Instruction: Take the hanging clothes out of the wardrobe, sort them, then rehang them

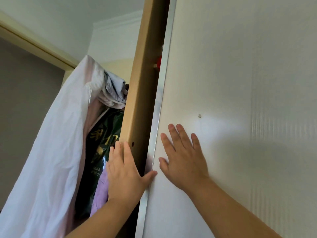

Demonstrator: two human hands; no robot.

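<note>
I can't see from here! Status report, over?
Left hand flat on wooden frame, thumb touching white door. Right hand flat on door. Door barely open; inside hidden.

My right hand (182, 160) lies flat on the white wardrobe door (240, 83). My left hand (124, 170) presses straight-fingered on the wooden side panel (145, 74), thumb touching the door's metal edge. Left of it hangs white cloth (51, 143).
</note>
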